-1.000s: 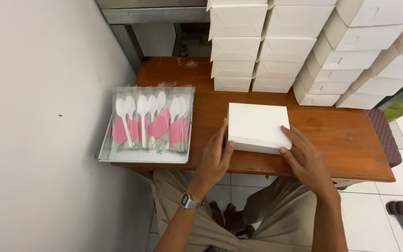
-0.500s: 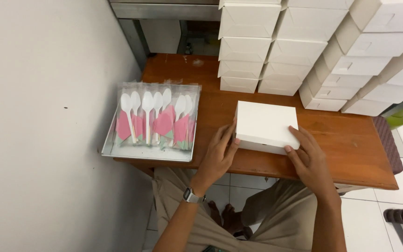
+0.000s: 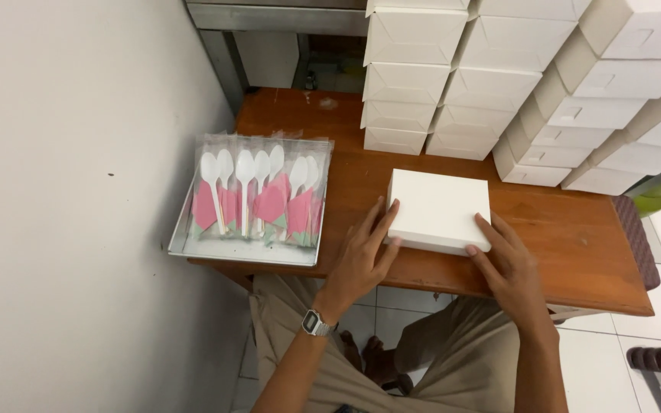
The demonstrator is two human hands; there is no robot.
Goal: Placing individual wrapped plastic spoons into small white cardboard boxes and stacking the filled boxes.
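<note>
bare table (image 3: 568,237) right of white box (image 3: 439,210), stacked boxes (image 3: 514,84) behind, spoon tray (image 3: 250,252) left

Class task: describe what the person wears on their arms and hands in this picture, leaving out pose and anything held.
Both forearms are bare, with no sleeves in view. The left hand has a silver rectangular digital wristwatch at its wrist. The right hand wears no glove or visible ring.
</note>
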